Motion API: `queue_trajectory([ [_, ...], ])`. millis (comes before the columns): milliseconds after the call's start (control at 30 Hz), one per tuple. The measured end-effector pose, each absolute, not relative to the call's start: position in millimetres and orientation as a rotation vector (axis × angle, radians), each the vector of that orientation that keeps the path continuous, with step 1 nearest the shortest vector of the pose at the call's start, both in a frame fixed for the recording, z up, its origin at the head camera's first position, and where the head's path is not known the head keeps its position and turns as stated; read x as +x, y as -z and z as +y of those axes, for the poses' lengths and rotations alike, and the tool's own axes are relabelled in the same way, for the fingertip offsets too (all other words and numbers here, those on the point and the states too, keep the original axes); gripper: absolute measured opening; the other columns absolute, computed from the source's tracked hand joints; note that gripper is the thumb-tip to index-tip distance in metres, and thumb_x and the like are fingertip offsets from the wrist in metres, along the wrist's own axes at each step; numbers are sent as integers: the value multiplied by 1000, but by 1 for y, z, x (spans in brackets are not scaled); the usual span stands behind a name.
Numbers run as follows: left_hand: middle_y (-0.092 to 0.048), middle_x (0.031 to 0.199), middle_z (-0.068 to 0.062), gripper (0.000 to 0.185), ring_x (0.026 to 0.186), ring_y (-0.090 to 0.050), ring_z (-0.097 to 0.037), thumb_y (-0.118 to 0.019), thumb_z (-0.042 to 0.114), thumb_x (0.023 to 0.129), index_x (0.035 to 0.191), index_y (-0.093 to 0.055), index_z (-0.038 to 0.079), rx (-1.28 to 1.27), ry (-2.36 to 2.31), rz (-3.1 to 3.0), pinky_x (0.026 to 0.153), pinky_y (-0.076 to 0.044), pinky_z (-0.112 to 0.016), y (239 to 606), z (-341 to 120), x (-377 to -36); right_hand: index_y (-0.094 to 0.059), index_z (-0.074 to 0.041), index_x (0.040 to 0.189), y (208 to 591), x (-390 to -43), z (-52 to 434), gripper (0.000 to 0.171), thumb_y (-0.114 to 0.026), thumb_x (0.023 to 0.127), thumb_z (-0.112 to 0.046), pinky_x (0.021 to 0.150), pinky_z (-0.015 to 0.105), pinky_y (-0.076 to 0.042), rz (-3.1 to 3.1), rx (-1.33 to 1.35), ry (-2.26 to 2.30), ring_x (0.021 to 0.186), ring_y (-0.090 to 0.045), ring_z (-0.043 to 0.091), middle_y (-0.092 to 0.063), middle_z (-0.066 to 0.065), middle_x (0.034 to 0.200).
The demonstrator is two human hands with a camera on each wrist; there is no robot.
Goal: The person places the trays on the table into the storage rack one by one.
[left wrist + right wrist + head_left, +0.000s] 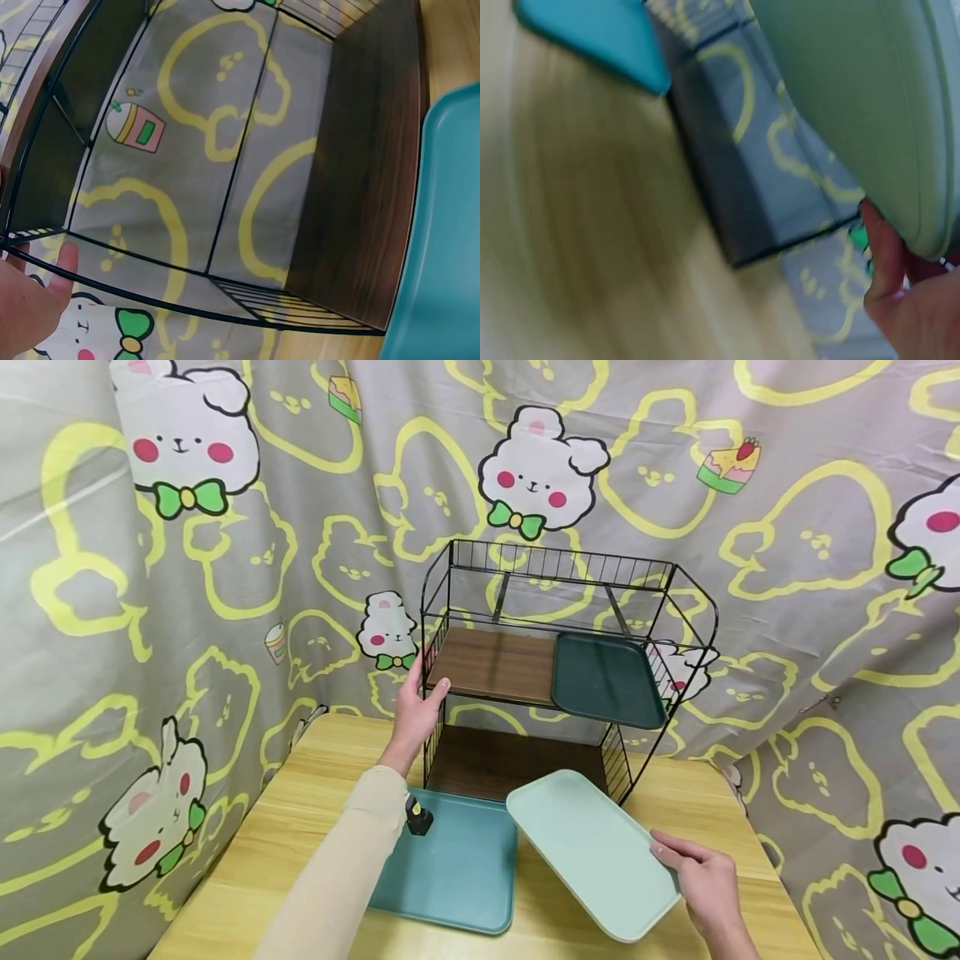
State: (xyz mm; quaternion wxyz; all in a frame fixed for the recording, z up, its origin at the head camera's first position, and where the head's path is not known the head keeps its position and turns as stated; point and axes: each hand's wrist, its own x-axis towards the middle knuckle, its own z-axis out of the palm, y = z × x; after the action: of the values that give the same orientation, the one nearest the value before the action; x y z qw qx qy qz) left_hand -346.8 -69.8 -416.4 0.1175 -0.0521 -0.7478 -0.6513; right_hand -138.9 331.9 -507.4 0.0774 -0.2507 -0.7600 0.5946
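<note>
My right hand [708, 881] pinches the right edge of a pale green tray [596, 852], thumb on top, and holds it tilted above the table. In the right wrist view the tray's underside [855, 97] shows above the fingers. My left hand [418, 714] grips the left front post of a black wire rack [562, 700] at its upper wooden shelf [495, 664]. A dark green tray [611, 681] lies on the right part of that shelf, its front overhanging the edge. On the table before the rack lies a teal tray [457, 868], partly behind my left forearm.
The rack's lower wooden shelf [517, 764] sits low, just behind the teal tray. Light wood table [247, 860] surrounds the rack's base. Patterned grey cloth [315, 568] hangs close behind and on both sides.
</note>
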Motion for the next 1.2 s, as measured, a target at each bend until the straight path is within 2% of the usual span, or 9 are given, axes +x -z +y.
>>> queue_trajectory([
  [133, -22, 179, 0, 72, 166, -20, -28, -61, 35, 108, 169, -23, 40, -161, 1884, -2232, 135, -19, -56, 416, -72, -347, -84, -11, 114, 482, -136, 318, 24, -85, 90, -15, 71, 26, -64, -2211, -767, -1839, 83, -73, 0, -77, -19, 93],
  [300, -22, 179, -3, 71, 165, -21, -32, -57, 38, 110, 170, -19, 41, -166, 1827, -2302, 133, -20, -59, 414, -75, -346, -80, -7, 124, 450, -135, 302, 34, -85, 92, -17, 71, 28, -65, -2227, -756, -1826, 82, -75, 4, -79, -12, 103],
  [500, -29, 176, -6, 68, 164, -26, -31, -54, 32, 111, 171, -21, 36, -215, 1777, -2315, 134, -21, -57, 413, -79, -346, -78, -6, 127, 422, -137, 283, 37, -83, 93, -19, 72, 28, -65, -2247, -718, -1810, 82, -75, 6, -80, -8, 107],
  [700, -34, 174, -6, 66, 162, -31, -31, -54, 32, 111, 169, -24, 40, -204, 1799, -2305, 133, -24, -57, 413, -81, -347, -81, -7, 121, 400, -140, 260, 29, -82, 93, -12, 72, 30, -66, -2157, -664, -1903, 82, -77, 9, -79, -5, 105],
  [900, -37, 173, -4, 65, 161, -34, -31, -57, 31, 110, 168, -27, 42, -202, 1806, -2287, 132, -27, -57, 414, -80, -348, -81, -5, 121, 381, -145, 237, 29, -82, 92, -10, 71, 30, -66, -2091, -618, -1927, 80, -77, 9, -81, -2, 104],
  [1133, -34, 174, -4, 67, 162, -32, -30, -57, 29, 110, 170, -27, 34, -268, 1832, -2250, 133, -26, -55, 414, -80, -348, -80, -4, 123, 370, -154, 212, 30, -79, 94, -7, 72, 30, -66, -2023, -565, -1970, 81, -78, 12, -81, 3, 109],
  [1200, -32, 175, -4, 67, 163, -30, -29, -56, 29, 110, 170, -26, 35, -279, 1843, -2250, 133, -25, -54, 413, -80, -347, -80, -3, 122, 369, -157, 206, 29, -79, 93, -6, 71, 29, -66, -1997, -568, -1964, 81, -77, 11, -82, 4, 109],
])
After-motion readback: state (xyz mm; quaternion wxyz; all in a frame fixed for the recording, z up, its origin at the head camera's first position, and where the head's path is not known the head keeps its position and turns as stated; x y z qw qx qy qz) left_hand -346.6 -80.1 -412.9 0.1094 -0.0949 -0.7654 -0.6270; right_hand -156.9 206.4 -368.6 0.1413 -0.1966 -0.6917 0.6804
